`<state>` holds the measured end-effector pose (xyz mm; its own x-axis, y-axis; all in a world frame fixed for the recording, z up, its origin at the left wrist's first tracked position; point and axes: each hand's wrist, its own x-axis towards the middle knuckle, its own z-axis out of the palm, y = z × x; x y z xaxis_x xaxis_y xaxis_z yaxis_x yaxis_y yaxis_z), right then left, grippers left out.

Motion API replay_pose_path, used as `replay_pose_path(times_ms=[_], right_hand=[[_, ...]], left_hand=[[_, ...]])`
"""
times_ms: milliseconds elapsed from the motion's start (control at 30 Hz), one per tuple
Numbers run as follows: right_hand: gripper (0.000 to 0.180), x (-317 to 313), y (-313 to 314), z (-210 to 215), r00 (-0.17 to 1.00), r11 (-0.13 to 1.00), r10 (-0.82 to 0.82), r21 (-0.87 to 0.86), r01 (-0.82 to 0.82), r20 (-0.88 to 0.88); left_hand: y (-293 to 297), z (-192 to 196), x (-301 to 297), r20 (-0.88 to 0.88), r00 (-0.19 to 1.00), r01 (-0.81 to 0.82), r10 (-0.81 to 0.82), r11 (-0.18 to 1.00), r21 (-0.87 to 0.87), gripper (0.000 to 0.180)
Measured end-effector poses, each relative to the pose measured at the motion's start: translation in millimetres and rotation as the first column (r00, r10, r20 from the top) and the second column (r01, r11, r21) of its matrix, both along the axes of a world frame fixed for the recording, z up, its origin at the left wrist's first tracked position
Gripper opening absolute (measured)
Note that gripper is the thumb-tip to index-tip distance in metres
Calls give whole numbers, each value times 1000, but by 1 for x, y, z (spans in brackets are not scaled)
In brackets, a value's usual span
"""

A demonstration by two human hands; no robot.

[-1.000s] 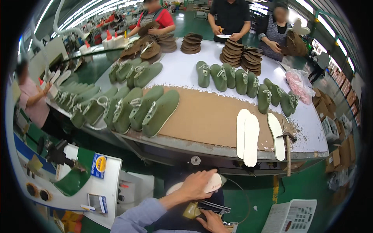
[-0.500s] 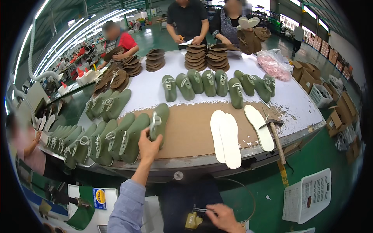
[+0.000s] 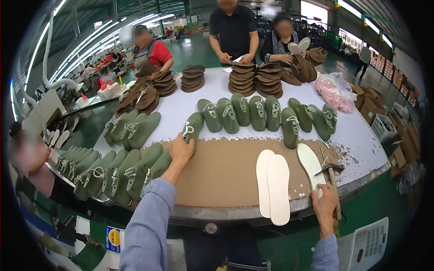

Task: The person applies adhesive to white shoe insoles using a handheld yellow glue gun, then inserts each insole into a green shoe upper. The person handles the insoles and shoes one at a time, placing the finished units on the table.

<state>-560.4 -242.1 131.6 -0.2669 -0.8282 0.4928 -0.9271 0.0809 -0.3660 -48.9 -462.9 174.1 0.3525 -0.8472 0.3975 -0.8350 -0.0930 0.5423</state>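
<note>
Three white insoles (image 3: pixel 277 187) lie flat between the two hands — a touching pair, one apart nearer the right hand (image 3: pixel 324 204). One hammer (image 3: pixel 333 180) under that hand. Beyond the hands, a row of nine green shoe uppers (image 3: pixel 259 113), the left hand (image 3: pixel 181 151) on the near-end one (image 3: pixel 193 128). Left of that hand, more green uppers in overlapping rows — too crowded to count. Far side: about seven stacks of brown soles (image 3: pixel 244 77), three people, one pink bag (image 3: pixel 333 92).

Single head cam, fisheye, looks down and fwd over round worktable (image 3: pixel 361 149) from near edge; own forearms enter from bottom; edges bend.
</note>
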Motion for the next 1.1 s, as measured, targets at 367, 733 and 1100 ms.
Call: replay_pose_path(times_ms=[367,733,1100], right_hand=[[45,9,1,15,978,992,-34,-116,58,205],[79,29,29,50,260,944,304,-326,44,917],[43,181,90,49,-421,827,142,-341,-447,896]], left_hand=[[-99,12,-11,215,953,234,-213,969,-76,64],[-120,-3,-52,-41,999,-5,13,982,188,52],[125,7,19,-684,727,366,-62,877,310,43]])
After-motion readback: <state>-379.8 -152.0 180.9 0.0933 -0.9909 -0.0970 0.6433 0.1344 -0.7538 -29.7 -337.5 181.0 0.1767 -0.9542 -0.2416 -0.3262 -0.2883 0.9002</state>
